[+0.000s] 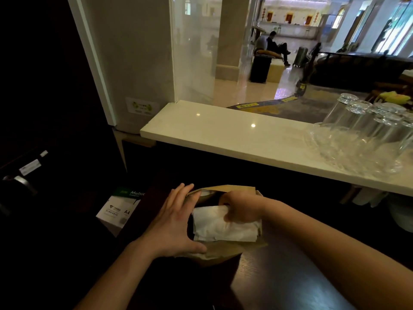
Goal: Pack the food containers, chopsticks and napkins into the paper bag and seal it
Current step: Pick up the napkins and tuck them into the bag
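A brown paper bag [225, 250] stands open on the dark wooden desk [279, 276], seen from above. White napkins [221, 227] lie across its mouth. My right hand [241, 211] is curled over the far edge of the napkins, gripping them inside the bag's opening. My left hand [174, 222] presses flat against the bag's left side, thumb along the near rim, holding the bag open. Whatever lies deeper in the bag is hidden by the napkins; no containers or chopsticks are visible.
A pale stone counter [234, 135] runs above the desk, with several upturned glasses [362, 133] at its right end. A box of A4 paper [118, 211] sits low on the left. A lobby with seated people lies beyond the glass.
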`<state>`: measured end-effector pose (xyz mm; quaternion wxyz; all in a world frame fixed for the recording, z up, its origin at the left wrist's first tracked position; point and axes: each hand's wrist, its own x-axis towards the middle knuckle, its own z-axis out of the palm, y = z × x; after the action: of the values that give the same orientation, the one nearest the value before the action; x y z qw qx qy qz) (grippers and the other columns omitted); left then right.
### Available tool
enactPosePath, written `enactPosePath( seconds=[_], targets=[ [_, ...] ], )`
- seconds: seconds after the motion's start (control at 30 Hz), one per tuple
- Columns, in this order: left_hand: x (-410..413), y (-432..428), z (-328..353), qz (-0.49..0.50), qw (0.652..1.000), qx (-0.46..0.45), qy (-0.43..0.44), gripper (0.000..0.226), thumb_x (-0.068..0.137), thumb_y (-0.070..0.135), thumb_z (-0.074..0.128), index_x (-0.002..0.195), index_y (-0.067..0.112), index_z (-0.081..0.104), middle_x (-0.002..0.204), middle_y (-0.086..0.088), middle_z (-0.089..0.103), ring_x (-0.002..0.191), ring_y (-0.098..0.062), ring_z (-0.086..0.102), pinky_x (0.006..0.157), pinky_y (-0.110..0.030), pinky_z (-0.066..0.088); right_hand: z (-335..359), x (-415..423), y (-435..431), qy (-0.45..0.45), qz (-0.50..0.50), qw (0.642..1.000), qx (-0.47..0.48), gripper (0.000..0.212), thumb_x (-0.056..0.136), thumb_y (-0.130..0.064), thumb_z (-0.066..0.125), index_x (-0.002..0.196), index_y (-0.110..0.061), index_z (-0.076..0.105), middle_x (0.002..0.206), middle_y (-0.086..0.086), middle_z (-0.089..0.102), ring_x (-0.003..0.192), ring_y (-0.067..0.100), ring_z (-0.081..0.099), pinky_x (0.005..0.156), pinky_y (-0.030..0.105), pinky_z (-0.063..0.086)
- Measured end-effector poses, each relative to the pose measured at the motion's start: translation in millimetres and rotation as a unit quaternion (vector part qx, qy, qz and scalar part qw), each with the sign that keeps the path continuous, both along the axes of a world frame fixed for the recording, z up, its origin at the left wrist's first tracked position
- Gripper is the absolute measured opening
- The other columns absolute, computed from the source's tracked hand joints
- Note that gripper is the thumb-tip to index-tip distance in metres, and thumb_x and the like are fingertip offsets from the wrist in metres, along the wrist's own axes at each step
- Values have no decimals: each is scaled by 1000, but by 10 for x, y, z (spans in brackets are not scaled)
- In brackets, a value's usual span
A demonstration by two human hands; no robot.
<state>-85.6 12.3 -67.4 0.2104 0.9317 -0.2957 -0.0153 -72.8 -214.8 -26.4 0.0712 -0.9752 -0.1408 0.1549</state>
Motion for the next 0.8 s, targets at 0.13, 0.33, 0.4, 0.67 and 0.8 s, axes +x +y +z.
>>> enactPosePath(
  seconds=[0.13, 0.33, 0.4, 0.67, 0.8],
  targets=[
    [-27, -27, 29, -13, 999, 28, -34, 130, 51, 85, 63, 149, 40, -10, 154, 23, -28, 139, -4, -33, 109, -37, -2, -224, 32, 124, -7, 32, 999, -6, 40, 85, -24, 69, 124, -18, 58, 120, 6, 64, 107, 27, 60, 81, 32, 43],
    [-38, -52, 100, -42, 995, 62, -71, 135, 52, 96, 49, 152, 28, -12, 154, 15, -32, 136, -7, -38, 102, -18, -32, -516, 71, 200, -21, 60, 996, -56, 40, 87, -26, 67, 125, -20, 57, 115, 5, 66, 102, 27, 64, 80, 36, 52],
    [-34, -47, 97, -47, 993, 72, -80, 136, 53, 96, 48, 151, 27, -14, 157, 10, -31, 139, -10, -36, 104, -21, -31, -574, 72, 179, -27, 53, 996, -69, 36, 87, -23, 65, 122, -19, 58, 110, 7, 67, 97, 27, 64, 74, 35, 51],
    [-21, -11, 60, -39, 994, 78, -71, 137, 50, 99, 47, 152, 29, -11, 159, 13, -26, 143, -12, -28, 114, -38, -7, -769, 43, 101, -84, 14, 994, -64, 32, 88, -20, 61, 120, -20, 56, 104, 7, 66, 91, 26, 64, 71, 36, 52],
    [-14, 60, 66, -21, 999, 27, -22, 136, 47, 97, 56, 149, 41, -14, 153, 25, -31, 138, -3, -34, 110, -38, -5, -829, 40, 70, -93, 3, 994, -55, 37, 88, -20, 60, 124, -22, 52, 107, 7, 64, 96, 28, 62, 71, 36, 46]
  ],
)
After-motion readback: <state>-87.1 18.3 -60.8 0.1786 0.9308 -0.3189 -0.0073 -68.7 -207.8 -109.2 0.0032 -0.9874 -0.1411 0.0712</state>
